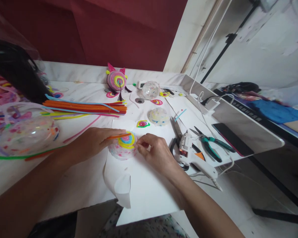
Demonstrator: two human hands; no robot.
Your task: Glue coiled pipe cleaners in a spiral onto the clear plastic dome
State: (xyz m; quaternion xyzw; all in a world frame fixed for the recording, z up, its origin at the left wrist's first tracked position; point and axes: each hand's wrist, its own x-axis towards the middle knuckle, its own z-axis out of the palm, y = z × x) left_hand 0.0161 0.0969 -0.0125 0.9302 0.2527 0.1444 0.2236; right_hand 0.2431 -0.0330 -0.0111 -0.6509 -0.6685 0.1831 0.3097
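A clear plastic half-ball (124,153) with colored specks lies on white paper. On top it carries a coil (128,141) of yellow, blue and pink pipe cleaner. My left hand (95,140) is at its left side, closed on an orange pipe cleaner (118,136) that reaches across the coil. At the right edge of the half-ball, my right hand (154,149) has its fingers curled into a pinch; what they hold, if anything, is hidden. Just beyond lies a small eye-shaped piece (142,124) in green, yellow and red.
Behind are a bundle of orange pipe cleaners (86,107), a pink horned ball (117,80) and another half-ball (159,116). At right lie a glue gun (186,147), scissors (176,129), green-handled pliers (210,145) and a phone (233,138). A speckled plastic piece (27,134) is at left.
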